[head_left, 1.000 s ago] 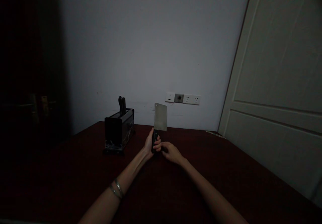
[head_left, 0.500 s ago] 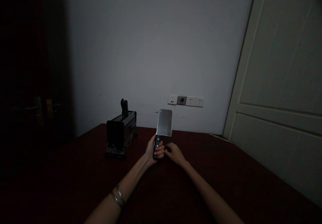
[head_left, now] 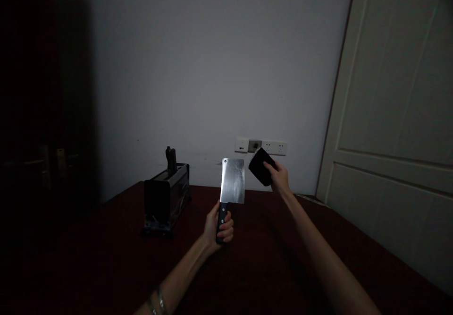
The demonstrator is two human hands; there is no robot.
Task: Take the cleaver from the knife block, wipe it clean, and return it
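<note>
A cleaver (head_left: 232, 181) stands upright in the middle of the view, its broad shiny blade above and its black riveted handle below. My left hand (head_left: 214, 232) is wrapped round that handle. To the right of the blade and apart from it, my right hand (head_left: 279, 177) pinches a flat black pad (head_left: 261, 167), tilted and raised in front of the wall sockets. What the pad is made of I cannot make out in the dim light.
On the left of the dark red table (head_left: 247, 268) stands a black knife block (head_left: 166, 197) with black handles (head_left: 171, 159) sticking up. A wall with a socket strip (head_left: 262, 146) is behind. Pale door panels (head_left: 392, 173) border the right side.
My right hand has risen and moved right from beside the cleaver's handle, and the black pad now shows in it. The cleaver, still in my left hand, appears slightly lower and catches more light.
</note>
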